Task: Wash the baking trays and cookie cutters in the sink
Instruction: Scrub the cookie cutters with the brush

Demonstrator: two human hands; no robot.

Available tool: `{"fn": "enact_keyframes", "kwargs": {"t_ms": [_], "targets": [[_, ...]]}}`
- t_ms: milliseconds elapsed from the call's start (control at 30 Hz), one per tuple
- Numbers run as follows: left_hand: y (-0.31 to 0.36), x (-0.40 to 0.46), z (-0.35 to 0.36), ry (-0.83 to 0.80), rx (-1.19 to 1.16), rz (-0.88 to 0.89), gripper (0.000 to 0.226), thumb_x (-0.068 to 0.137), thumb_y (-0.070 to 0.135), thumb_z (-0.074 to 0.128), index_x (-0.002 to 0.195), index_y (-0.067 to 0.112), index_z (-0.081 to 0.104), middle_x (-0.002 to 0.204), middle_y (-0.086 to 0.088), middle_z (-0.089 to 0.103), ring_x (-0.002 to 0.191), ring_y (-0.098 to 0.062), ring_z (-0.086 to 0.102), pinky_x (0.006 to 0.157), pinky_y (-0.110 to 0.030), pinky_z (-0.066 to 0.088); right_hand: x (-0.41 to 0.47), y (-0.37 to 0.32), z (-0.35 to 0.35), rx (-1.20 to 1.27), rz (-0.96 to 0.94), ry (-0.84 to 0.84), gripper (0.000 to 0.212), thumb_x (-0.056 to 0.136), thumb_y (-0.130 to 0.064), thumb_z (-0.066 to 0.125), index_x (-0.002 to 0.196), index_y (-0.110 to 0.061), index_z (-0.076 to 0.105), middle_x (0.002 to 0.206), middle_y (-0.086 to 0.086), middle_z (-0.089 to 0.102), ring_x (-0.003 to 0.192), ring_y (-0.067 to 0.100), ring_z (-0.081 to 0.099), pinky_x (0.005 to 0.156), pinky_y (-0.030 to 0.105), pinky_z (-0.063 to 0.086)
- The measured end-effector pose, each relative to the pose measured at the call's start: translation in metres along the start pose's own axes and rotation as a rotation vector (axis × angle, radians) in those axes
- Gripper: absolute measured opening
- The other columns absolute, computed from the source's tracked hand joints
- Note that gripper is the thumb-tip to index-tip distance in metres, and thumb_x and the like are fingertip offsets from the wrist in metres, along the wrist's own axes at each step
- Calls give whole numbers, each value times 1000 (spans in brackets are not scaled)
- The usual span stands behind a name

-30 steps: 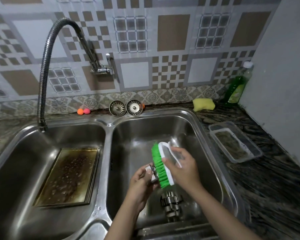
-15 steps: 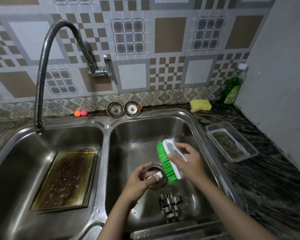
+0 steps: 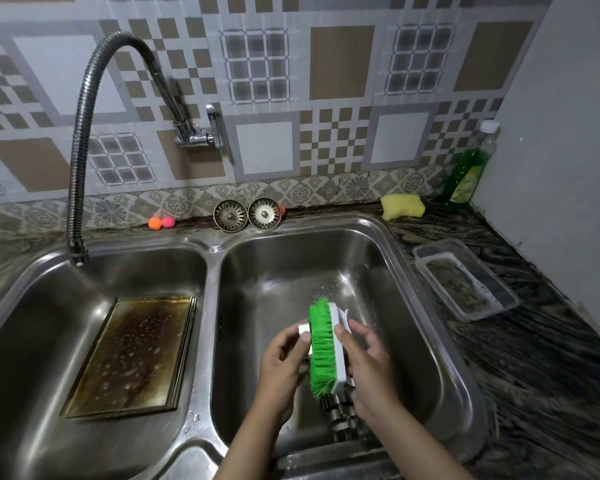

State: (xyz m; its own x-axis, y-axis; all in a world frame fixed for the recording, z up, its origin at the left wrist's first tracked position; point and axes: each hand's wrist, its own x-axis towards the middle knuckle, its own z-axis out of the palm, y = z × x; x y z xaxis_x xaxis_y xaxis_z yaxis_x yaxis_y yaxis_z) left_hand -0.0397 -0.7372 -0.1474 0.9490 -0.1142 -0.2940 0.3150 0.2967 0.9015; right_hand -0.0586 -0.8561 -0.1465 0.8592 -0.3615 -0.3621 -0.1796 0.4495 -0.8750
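Over the right sink basin, my right hand grips a white scrub brush with green bristles. My left hand pinches a small metal cookie cutter against the bristles; the brush and my fingers hide most of it. More metal cookie cutters lie on the basin floor below my hands. A stained, wet baking tray lies flat in the left sink basin.
A flexible faucet hangs over the left basin. Two sink strainers and small coloured balls sit on the back ledge. A yellow sponge, a green soap bottle and a clear plastic container stand on the right counter.
The brush has swung from tilted to nearly upright and come closer to me. My left hand rose with the cutter and now holds it against the bristles' left side.
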Motion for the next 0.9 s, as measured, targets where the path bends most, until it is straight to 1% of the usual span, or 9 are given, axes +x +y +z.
{"fn": "enact_keyframes", "kwargs": {"t_ms": [167, 233, 333, 467, 567, 667, 700, 800, 900], "targets": [[1, -1, -5, -6, -25, -71, 21, 90, 16, 58, 109, 10, 66, 104, -11, 70, 88, -22, 67, 75, -39, 54, 2, -16, -5, -95, -130, -61, 36, 80, -11, 74, 113, -14, 61, 96, 10, 73, 81, 24, 73, 61, 31, 56], [1, 0, -5, -11, -63, -89, 20, 89, 18, 58, 106, 11, 65, 95, -12, 70, 78, -20, 67, 71, -37, 52, -1, -24, -3, -148, -195, -150, 37, 78, -11, 76, 111, -15, 62, 94, 9, 74, 81, 23, 73, 63, 31, 57], [5, 1, -2, -35, -165, -117, 27, 81, 18, 61, 107, 8, 63, 83, -11, 69, 69, -21, 64, 65, -33, 49, -2, -21, -1, -270, -258, -250, 44, 70, -19, 79, 111, -19, 62, 90, 12, 74, 80, 27, 72, 69, 38, 59], [5, -2, -6, -59, -211, -140, 26, 82, 15, 59, 107, 7, 63, 85, -11, 71, 72, -22, 67, 69, -35, 54, 16, -4, -10, -436, -279, -156, 46, 67, -36, 79, 109, -28, 63, 94, 5, 74, 85, 22, 72, 76, 44, 58], [4, -5, -7, -55, -186, -158, 19, 85, 11, 58, 104, 9, 64, 88, -13, 71, 71, -24, 68, 66, -33, 55, 31, -5, -17, -613, -275, -67, 42, 69, -34, 82, 106, -29, 63, 106, -2, 68, 93, 16, 67, 70, 23, 55], [2, -1, -5, -35, -184, -179, 17, 90, 9, 56, 105, 9, 63, 86, -11, 72, 68, -22, 68, 61, -30, 56, 29, -17, -15, -518, -303, 22, 37, 74, -17, 80, 107, -19, 64, 108, -2, 65, 89, 3, 62, 63, 5, 46], [5, -1, -3, -32, -185, -184, 17, 90, 10, 55, 105, 10, 63, 85, -10, 72, 69, -22, 67, 63, -31, 55, 23, -20, -13, -442, -319, -9, 37, 73, -16, 81, 107, -18, 65, 106, -3, 67, 87, 3, 64, 66, 7, 48], [7, 4, 0, -33, -233, -200, 21, 86, 11, 58, 106, 7, 61, 85, -12, 69, 72, -24, 64, 66, -35, 51, 11, -14, -6, -315, -300, -202, 42, 71, -18, 81, 110, -20, 64, 100, 6, 73, 87, 18, 72, 73, 32, 58], [14, -6, -9, -52, -225, -200, 28, 78, 15, 59, 103, 5, 62, 84, -11, 69, 70, -22, 65, 59, -31, 54, 18, 4, -5, -432, -306, -123, 44, 70, -28, 81, 110, -26, 64, 107, 1, 71, 95, 19, 69, 79, 37, 57]]}}
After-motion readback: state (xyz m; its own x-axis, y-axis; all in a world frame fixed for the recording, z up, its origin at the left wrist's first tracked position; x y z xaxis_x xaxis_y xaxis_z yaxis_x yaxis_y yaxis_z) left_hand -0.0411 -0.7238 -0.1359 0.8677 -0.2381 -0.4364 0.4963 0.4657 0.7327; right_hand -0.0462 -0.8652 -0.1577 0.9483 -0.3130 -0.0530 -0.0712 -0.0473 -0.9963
